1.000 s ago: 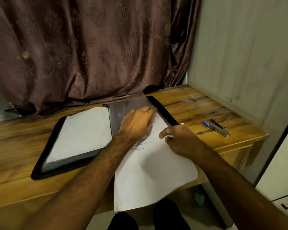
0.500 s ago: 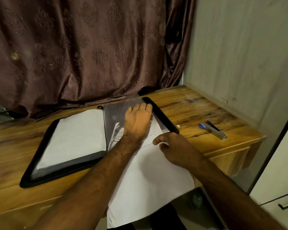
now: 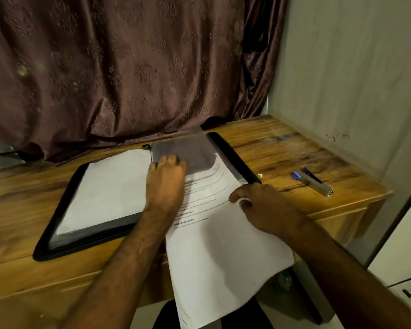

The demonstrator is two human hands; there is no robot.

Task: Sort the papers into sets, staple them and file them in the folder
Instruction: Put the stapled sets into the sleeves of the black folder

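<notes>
A big brown curtain (image 3: 119, 67) hangs behind a wooden table (image 3: 294, 148). On the table lies an open black folder (image 3: 57, 233). Its left side holds a flat white stack of paper (image 3: 109, 186). On its right side there is a see-through plastic sleeve (image 3: 183, 148), and its top edge lifts up a little.

A set of white papers (image 3: 223, 252) lies on the right side of the folder. The top part goes under the plastic sleeve. The bottom part hangs off the front edge of the table. There is small print on the top sheet, but it is too blurry to read.

The left hand (image 3: 167, 184) rests on top of the papers and the sleeve, near the middle of the folder. Its fingers look bent, but I cannot tell if they grip anything. The right hand (image 3: 263, 205) pinches the right edge of the papers with thumb and fingers.

A small stapler (image 3: 314, 182), silver and blue, lies on the table well to the right, apart from the folder.
</notes>
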